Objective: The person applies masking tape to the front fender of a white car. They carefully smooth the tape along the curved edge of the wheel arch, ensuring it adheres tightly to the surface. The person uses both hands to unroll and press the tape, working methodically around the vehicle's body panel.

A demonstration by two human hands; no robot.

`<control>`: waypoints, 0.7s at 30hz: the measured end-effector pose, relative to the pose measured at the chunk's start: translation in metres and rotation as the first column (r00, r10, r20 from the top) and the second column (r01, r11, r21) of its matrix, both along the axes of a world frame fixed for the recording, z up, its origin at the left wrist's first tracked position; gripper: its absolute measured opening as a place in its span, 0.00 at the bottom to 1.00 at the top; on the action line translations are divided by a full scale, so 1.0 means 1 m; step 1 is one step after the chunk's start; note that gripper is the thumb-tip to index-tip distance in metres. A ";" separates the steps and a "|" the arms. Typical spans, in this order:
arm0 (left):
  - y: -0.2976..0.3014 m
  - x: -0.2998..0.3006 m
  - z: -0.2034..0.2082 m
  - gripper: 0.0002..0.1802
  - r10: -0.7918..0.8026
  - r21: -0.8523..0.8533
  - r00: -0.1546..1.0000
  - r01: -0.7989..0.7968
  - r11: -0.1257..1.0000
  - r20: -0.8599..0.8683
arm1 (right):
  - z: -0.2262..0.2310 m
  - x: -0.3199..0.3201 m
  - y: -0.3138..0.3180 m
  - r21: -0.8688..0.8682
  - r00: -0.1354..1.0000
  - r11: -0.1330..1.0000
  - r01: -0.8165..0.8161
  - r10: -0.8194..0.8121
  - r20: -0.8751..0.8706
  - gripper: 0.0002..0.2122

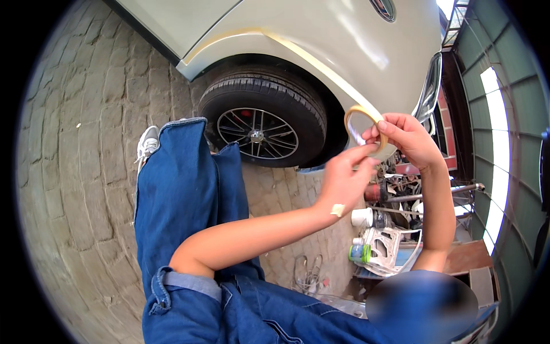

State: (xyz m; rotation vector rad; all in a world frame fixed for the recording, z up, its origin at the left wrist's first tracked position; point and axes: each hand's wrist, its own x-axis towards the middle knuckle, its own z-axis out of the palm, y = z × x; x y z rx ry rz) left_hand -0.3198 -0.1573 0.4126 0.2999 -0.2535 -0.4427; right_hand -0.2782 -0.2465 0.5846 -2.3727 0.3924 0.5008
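Observation:
My right hand [408,137] is closed on a roll of masking tape [350,119], pinching its rim. Right by the roll's lower side is my left hand [348,176], with bent fingers slightly smeared by motion; whether they grip the tape is unclear. A small yellowish patch [337,210] sticks to the left wrist. From beside the roll, a pale tape strip [321,67] runs up the edge of the car's light-coloured fender [344,34]. A duller yellowish band [220,38] continues along the wheel arch to the left. Below the arch is the wheel [256,136].
Stone paving [80,189] spreads out at the left. To the right lie a white plastic part [389,249], a green-rimmed container [360,253], a white cup [362,217] and assorted clutter. A metal tube [435,193] crosses there. A green wall [518,114] stands far right.

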 end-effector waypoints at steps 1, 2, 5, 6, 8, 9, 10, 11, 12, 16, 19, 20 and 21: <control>0.005 0.004 -0.008 0.14 0.072 0.040 0.997 -0.073 0.997 0.017 | 0.001 -0.001 0.001 -0.023 1.000 1.000 0.007 -0.006 0.030 0.14; 0.009 0.012 -0.018 0.13 0.032 0.117 0.999 -0.036 0.992 0.036 | 0.002 -0.002 0.003 -0.047 0.998 0.999 0.014 -0.011 0.060 0.14; 0.014 0.055 -0.023 0.17 -0.013 0.081 0.991 0.024 0.996 -0.137 | 0.002 -0.004 0.003 -0.078 0.995 0.997 -0.027 0.034 0.094 0.13; 0.015 0.067 -0.016 0.20 -0.055 0.027 0.978 0.062 0.998 -0.199 | 0.004 -0.006 0.002 -0.086 0.994 0.995 -0.049 0.057 0.096 0.12; 0.014 0.085 -0.013 0.24 -0.209 -0.093 0.962 0.195 0.976 -0.177 | 0.000 -0.015 0.007 -0.227 0.989 0.974 -0.025 0.057 0.135 0.11; 0.012 0.094 -0.013 0.24 -0.280 -0.147 0.947 0.258 0.955 -0.156 | 0.000 -0.018 0.012 -0.263 0.990 0.964 -0.042 0.075 0.119 0.10; 0.011 0.098 -0.013 0.24 -0.348 -0.199 0.928 0.320 0.926 -0.130 | 0.001 -0.021 0.017 -0.300 0.990 0.952 -0.058 0.093 0.103 0.10; 0.010 0.101 -0.015 0.21 -0.357 -0.202 0.931 0.335 0.920 -0.083 | 0.001 -0.022 0.015 -0.313 0.990 0.945 -0.094 0.123 0.073 0.11; 0.010 0.100 -0.015 0.20 -0.343 -0.189 0.937 0.325 0.927 -0.072 | -0.006 -0.026 0.015 -0.347 0.978 0.928 -0.136 0.182 0.105 0.11; 0.011 0.100 -0.014 0.17 -0.305 -0.144 0.949 0.293 0.945 -0.073 | -0.018 -0.026 0.013 -0.471 0.965 0.876 -0.105 0.204 0.163 0.09; 0.015 0.096 -0.012 0.17 -0.307 -0.156 0.947 0.290 0.944 -0.096 | -0.028 -0.026 0.001 -0.519 0.956 0.852 -0.067 0.203 0.210 0.08; 0.014 0.094 -0.012 0.17 -0.318 -0.161 0.943 0.300 0.940 -0.101 | -0.030 -0.026 -0.002 -0.531 0.953 0.845 -0.057 0.205 0.222 0.08; 0.014 0.093 -0.013 0.17 -0.326 -0.167 0.939 0.306 0.937 -0.108 | -0.032 -0.026 -0.005 -0.528 0.952 0.848 -0.052 0.202 0.231 0.08</control>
